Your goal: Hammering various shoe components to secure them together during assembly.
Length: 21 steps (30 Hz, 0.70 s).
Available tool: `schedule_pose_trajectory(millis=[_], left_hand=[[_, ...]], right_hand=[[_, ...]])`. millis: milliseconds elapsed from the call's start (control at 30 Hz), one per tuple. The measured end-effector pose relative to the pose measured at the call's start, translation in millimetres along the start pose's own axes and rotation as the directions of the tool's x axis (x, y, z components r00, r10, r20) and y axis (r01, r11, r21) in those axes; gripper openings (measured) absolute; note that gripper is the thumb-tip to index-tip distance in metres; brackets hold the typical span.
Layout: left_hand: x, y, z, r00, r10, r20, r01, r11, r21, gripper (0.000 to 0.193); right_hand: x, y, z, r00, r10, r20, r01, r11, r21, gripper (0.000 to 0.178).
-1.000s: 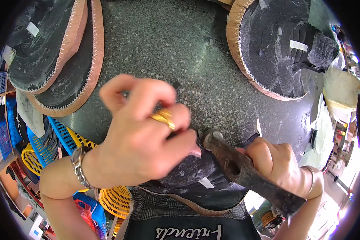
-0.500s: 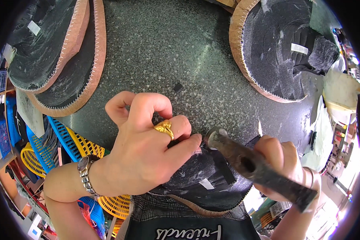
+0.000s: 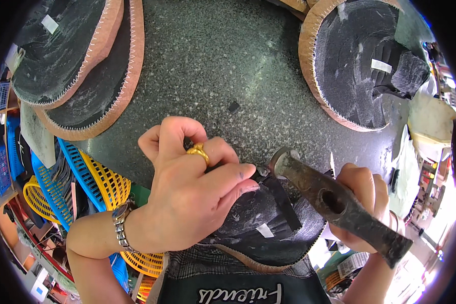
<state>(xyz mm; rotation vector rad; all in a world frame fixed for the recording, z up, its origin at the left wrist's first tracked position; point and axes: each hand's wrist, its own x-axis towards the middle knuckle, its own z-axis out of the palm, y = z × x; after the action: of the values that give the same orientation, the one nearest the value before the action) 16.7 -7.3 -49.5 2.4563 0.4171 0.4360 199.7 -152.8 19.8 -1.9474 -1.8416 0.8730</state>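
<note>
A black panel, apparently a shoe upper [image 3: 253,213], with a brown edge and white zigzag stitching, lies at the table's near edge against my apron. My left hand [image 3: 192,192] is over its left part, with thumb and forefinger pressed together at its top edge. What lies between those fingertips is hidden. My right hand [image 3: 362,202] is closed round a hammer [image 3: 314,185], whose handle is mostly hidden. The round face of the hammer head is just right of my left fingertips, above the panel's top edge. A white tag [image 3: 264,230] sits on the panel.
Similar black panels lie at the far left [image 3: 93,109] and far right [image 3: 349,76] of the speckled dark table [image 3: 202,66]. A small black scrap [image 3: 233,107] is mid-table. Blue and yellow plastic baskets [image 3: 99,177] stand at the left. White sheets hang at the right edge.
The hammer head has moved slightly right and appears raised from the panel's edge. My left hand has shifted a little right, its forefinger now straighter. The whole view has shifted slightly.
</note>
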Motion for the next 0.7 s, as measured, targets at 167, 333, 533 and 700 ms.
schedule_pose_trajectory(millis=[167, 333, 533, 700], left_hand=[[3.2, -1.4, 0.3, 0.999, -0.042, 0.028, 0.044, 0.995, -0.092, 0.026], [0.1, -1.7, 0.5, 1.0, 0.012, -0.005, -0.012, 0.998, -0.058, 0.025], [-0.1, -1.1, 1.0, 0.998, 0.068, -0.013, -0.069, 0.998, -0.008, 0.025], [-1.1, 0.8, -1.1, 0.995, 0.104, 0.002, -0.104, 0.994, 0.041, 0.022]], right_hand=[[-7.1, 9.3, 16.4, 0.999, -0.042, 0.003, 0.041, 0.983, -0.181, 0.018], [-4.9, 3.4, 4.4, 0.999, -0.04, 0.028, 0.043, 0.989, -0.144, 0.027], [9.4, -11.4, -7.8, 1.0, 0.016, 0.022, -0.013, 0.99, -0.141, 0.032], [22.1, -16.8, -0.5, 0.995, -0.078, -0.069, 0.052, 0.947, -0.315, 0.019]])
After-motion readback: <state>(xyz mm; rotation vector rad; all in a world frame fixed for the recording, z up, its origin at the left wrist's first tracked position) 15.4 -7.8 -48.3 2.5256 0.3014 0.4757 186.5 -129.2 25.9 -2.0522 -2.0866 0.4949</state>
